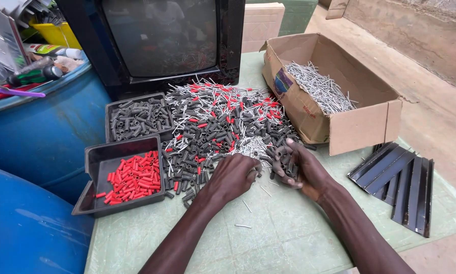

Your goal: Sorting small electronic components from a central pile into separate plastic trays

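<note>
A big heap of small grey and red plastic sleeves mixed with thin metal pins (223, 127) covers the middle of a pale green table (289, 233). My left hand (233, 175) rests palm down on the near edge of the heap, its fingers curled among the pieces. My right hand (301, 167) is cupped beside it and holds a bunch of grey sleeves (284, 158). A black tray of red sleeves (131, 177) lies to the left, and a second black tray of grey sleeves (136, 117) lies behind it.
An open cardboard box (349, 127) with loose metal pins stands at the right. Dark metal strips (403, 182) lie at the table's right edge. An old television (157, 40) stands behind the heap. Blue barrels (30, 142) stand at the left, with tools on top.
</note>
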